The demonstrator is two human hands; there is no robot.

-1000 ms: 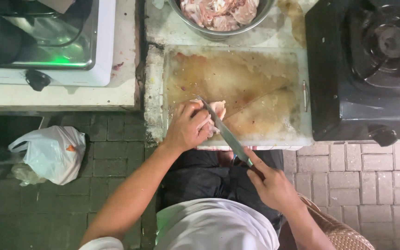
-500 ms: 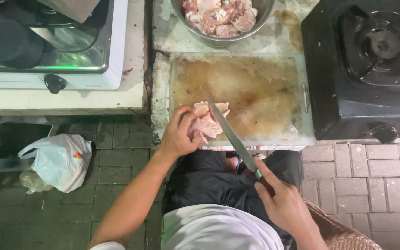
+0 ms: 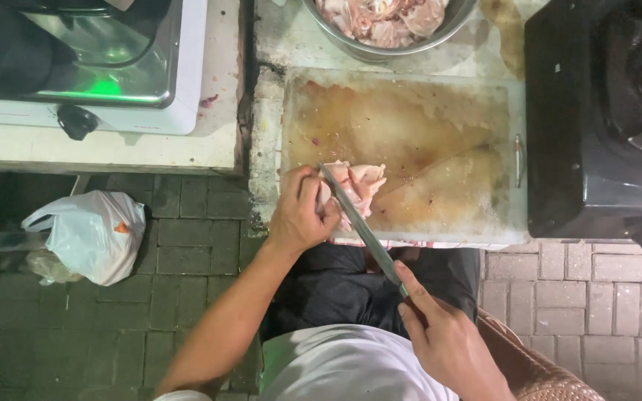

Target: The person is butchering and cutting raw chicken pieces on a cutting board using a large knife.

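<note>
Hands unchanged: left hand (image 3: 300,212) still grips meat (image 3: 358,186), right hand (image 3: 447,341) still clasps knife (image 3: 358,223).

A metal bowl (image 3: 380,46) full of raw meat pieces stands on the stained counter (image 3: 276,111) just beyond the far edge of the cutting board (image 3: 440,148). To the right of the board sits a black gas stove (image 3: 596,119) with a round knob at its near corner, and to the left, across a dark gap, a white appliance (image 3: 172,111) with a shiny steel top and a black knob rests on a pale surface. Below that, well to the left of the board, a white plastic bag (image 3: 87,234) lies on the paving bricks (image 3: 603,297), which also show grey beneath the stove.
</note>
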